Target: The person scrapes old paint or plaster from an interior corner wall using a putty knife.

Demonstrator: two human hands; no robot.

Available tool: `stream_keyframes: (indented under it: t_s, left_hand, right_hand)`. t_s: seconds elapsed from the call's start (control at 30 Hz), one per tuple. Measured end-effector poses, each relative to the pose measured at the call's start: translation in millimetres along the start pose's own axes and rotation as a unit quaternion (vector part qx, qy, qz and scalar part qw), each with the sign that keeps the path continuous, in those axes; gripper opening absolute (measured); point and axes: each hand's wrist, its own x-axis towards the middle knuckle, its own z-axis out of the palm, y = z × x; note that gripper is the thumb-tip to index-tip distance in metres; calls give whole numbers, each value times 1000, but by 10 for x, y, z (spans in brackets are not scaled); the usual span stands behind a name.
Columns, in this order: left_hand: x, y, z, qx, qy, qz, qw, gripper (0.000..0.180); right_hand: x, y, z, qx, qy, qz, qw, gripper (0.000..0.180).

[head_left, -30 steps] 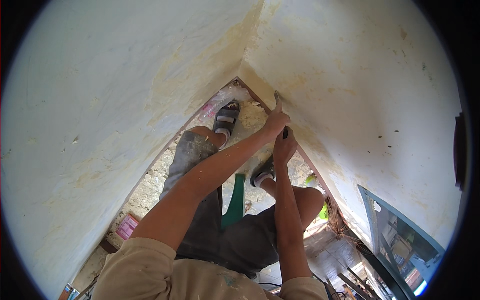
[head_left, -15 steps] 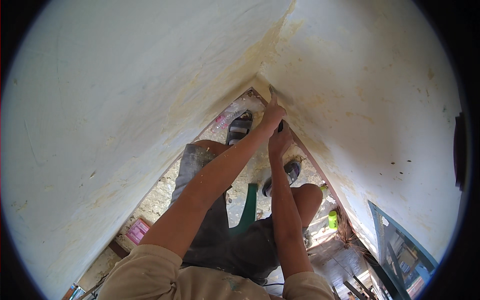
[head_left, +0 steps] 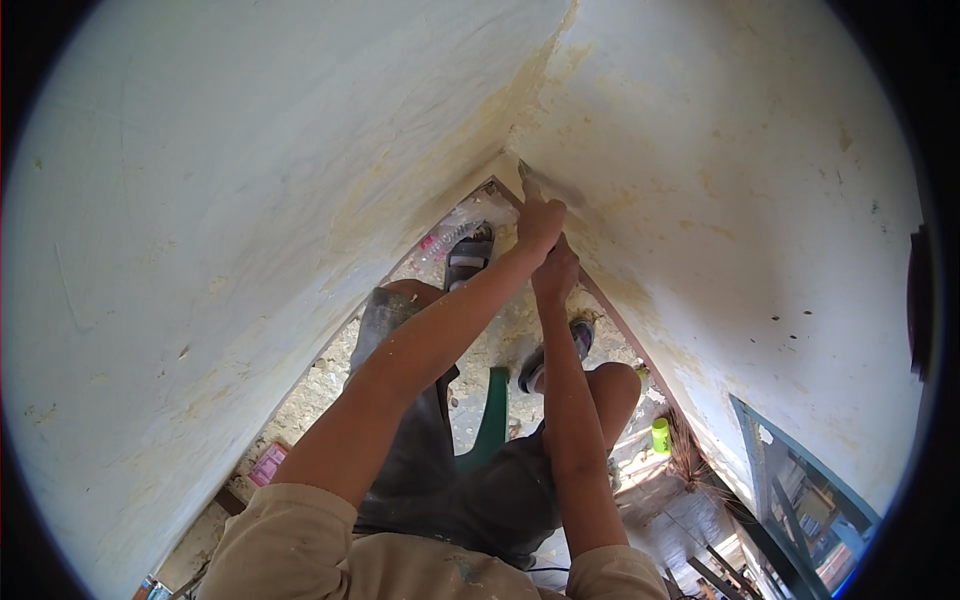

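Note:
Both my hands are closed around one scraper [head_left: 522, 170], whose narrow blade tip meets the right-hand wall [head_left: 700, 200] close to the corner, low down. My left hand [head_left: 541, 224] is the farther one, near the blade, with a finger stretched along it. Just behind it, my right hand [head_left: 557, 273] grips the handle, which is mostly hidden by the fingers. Off-white paint covers the walls, with bare yellowish patches along the corner seam and low on the right-hand wall.
Flakes and rubble litter the floor [head_left: 478, 345] between my sandalled feet. A green plastic seat edge [head_left: 490, 420] shows between my legs. A lime-green bottle [head_left: 661, 436] and a straw broom [head_left: 686, 455] are at the right, a pink box [head_left: 268, 464] at the left. A blue frame [head_left: 760, 470] stands lower right.
Both hands and the scraper have shifted slightly left toward the corner, and the blade is now higher in the picture. The view has moved a little too.

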Motion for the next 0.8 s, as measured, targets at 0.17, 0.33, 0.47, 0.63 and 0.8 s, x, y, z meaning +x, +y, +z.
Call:
stream_keyframes:
  t_s: [0.17, 0.33, 0.47, 0.63, 0.8]
  left_hand:
    - [-181, -90, 209, 35, 13, -3, 999, 77]
    - [-131, -252, 131, -36, -23, 24, 999, 77]
    - [195, -225, -195, -106, -38, 95, 989, 70]
    - [210, 77, -340, -101, -70, 2, 992, 69]
    - [39, 168, -214, -70, -41, -11, 997, 63]
  right_hand:
    - [-164, 294, -52, 41, 63, -97, 992, 29]
    - [-208, 292, 106, 94, 88, -95, 987, 27]
    - [-27, -40, 211, 75, 70, -44, 994, 27]
    - [88, -222, 152, 32, 34, -19, 999, 28]
    - [48, -35, 187, 37, 41, -61, 997, 29]
